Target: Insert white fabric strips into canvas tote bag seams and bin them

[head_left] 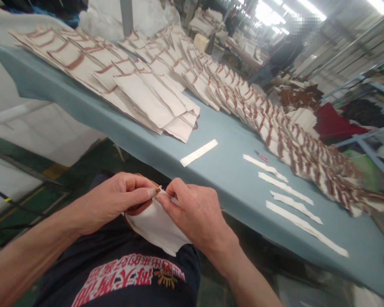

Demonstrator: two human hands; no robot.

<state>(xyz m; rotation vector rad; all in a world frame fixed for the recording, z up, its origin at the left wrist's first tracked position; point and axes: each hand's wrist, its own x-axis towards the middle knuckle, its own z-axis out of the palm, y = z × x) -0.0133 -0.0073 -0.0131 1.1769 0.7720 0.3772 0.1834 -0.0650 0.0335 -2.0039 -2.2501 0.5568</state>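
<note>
Close to my body I hold a white fabric piece point(161, 224) with brown trim, which looks like one of the bags or pouches on the table. My left hand point(124, 196) pinches its brown-edged upper rim between thumb and fingers. Just beside it, my right hand point(193, 209) is closed on the white cloth at the same rim. The two sets of fingertips nearly meet at a small brown-and-white bit at the edge. The lower part of the piece hangs over a dark apron point(128, 273) with red and white print.
A long blue-green table point(224, 170) runs diagonally before me. Stacked white pieces with brown trim point(141, 94) lie at its left, and overlapping rows point(262, 115) line the far side. Several white strips point(307, 228) and small pink snips point(261, 157) lie nearer. A person point(284, 51) stands behind.
</note>
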